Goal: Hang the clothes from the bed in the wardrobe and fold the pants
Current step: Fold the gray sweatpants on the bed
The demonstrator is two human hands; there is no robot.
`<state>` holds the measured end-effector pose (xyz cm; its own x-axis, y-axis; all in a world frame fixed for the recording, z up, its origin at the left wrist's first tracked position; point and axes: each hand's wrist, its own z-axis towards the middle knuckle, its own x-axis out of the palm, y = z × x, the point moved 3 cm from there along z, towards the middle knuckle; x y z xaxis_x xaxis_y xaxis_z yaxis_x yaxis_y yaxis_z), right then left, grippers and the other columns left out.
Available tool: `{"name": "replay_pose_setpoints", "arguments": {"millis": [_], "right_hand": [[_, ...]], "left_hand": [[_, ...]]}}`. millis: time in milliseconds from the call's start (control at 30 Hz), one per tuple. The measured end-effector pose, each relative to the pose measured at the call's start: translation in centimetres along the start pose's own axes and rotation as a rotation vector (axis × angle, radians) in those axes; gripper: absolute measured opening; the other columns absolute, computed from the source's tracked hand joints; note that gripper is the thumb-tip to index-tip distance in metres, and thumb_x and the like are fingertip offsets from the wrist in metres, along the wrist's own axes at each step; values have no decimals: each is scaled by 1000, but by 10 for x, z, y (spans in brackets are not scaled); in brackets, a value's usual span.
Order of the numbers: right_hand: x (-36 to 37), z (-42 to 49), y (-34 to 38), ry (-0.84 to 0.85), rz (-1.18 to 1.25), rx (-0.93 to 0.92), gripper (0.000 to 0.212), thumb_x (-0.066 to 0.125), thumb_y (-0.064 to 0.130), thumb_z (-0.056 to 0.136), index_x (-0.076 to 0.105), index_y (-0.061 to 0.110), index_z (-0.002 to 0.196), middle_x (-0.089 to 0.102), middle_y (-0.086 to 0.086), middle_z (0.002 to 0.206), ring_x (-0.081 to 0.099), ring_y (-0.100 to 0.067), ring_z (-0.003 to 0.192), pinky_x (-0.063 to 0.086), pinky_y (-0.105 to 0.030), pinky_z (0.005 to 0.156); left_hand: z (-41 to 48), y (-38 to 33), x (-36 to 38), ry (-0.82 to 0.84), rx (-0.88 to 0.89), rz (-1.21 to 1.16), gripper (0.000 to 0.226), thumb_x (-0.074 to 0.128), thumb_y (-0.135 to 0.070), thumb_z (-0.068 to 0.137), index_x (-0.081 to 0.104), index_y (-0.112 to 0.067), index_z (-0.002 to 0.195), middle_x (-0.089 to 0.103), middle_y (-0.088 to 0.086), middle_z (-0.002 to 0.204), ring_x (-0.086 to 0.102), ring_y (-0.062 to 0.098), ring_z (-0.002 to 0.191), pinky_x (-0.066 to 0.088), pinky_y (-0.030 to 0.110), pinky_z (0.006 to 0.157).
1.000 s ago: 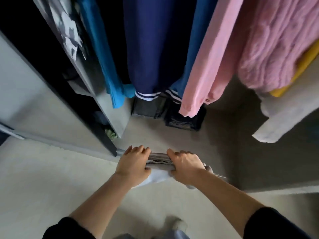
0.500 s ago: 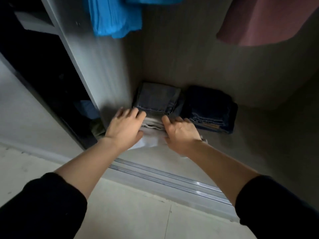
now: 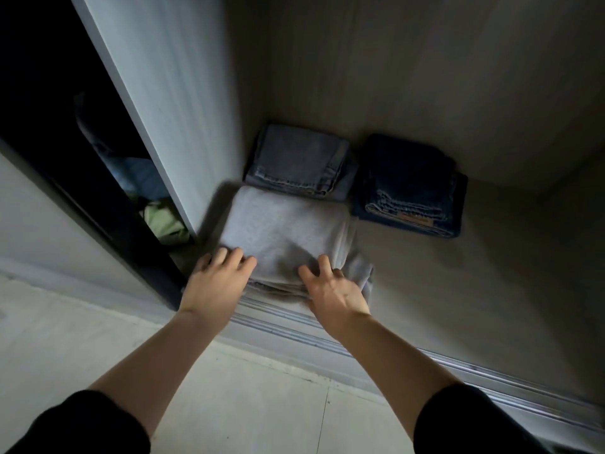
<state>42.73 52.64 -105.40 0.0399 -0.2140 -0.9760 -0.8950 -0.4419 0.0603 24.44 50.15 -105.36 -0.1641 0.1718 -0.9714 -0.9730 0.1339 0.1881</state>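
Note:
Folded light grey pants (image 3: pixel 281 231) lie flat on the wardrobe floor (image 3: pixel 458 273), just inside the door track. My left hand (image 3: pixel 217 280) rests with straight fingers on their near left edge. At the near right corner, my right hand (image 3: pixel 334 290) touches the folded edge with spread fingers. Behind the grey pants lies a folded pair of light blue jeans (image 3: pixel 301 162). A folded pair of dark blue jeans (image 3: pixel 409 188) lies to the right of those.
A grey upright panel (image 3: pixel 170 103) bounds the compartment on the left, and beyond it is a dark section with blue and green cloth (image 3: pixel 163 221). The metal sliding-door track (image 3: pixel 425 355) runs along the front edge. Pale floor tiles (image 3: pixel 245 404) lie below.
Both hands carried the folded grey pants down into the wardrobe and laid them flat in front of the light jeans. The fingers have loosened from a grip to a flat touch.

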Motion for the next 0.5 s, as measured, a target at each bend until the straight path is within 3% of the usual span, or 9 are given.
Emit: {"name": "replay_pose_setpoints", "arguments": {"millis": [167,267,333,400,433,500], "right_hand": [[-2,17,-2,71,222,33,54,55,22,96,27,21,143,21,-9,139,48,-32,118,47,-44,99],[1,30,-2,89,224,29,60,55,11,95,25,24,144,18,-4,142,43,-31,123,44,-48,102],[2,39,-1,99,209,27,61,55,8,94,24,24,144,19,-3,142,42,-30,124,43,-47,103],[2,47,-1,104,176,16,63,55,10,95,21,24,146,18,-2,145,40,-28,127,43,-46,103],[2,51,-1,107,158,12,65,56,12,95,19,24,147,17,-1,147,39,-27,128,45,-44,102],[2,55,-2,108,137,5,67,57,18,96,17,24,149,16,1,149,40,-26,128,47,-42,100]], "left_hand": [[13,13,6,11,-34,-14,38,77,8,47,68,-3,82,58,10,83,58,31,78,48,37,58],[18,21,15,-30,-17,18,35,70,10,52,70,3,86,59,12,79,59,31,65,50,34,54],[23,24,17,-66,-7,23,27,58,7,62,71,3,86,59,12,75,58,30,58,49,32,49],[29,24,19,-84,-1,22,32,44,-1,69,72,3,86,61,11,73,59,29,56,48,30,47],[32,25,19,-73,-17,30,30,46,-2,70,72,3,85,61,11,73,59,28,56,48,29,46],[36,27,20,-30,-63,8,22,70,1,61,72,2,82,61,11,72,60,29,55,47,29,44]]}}
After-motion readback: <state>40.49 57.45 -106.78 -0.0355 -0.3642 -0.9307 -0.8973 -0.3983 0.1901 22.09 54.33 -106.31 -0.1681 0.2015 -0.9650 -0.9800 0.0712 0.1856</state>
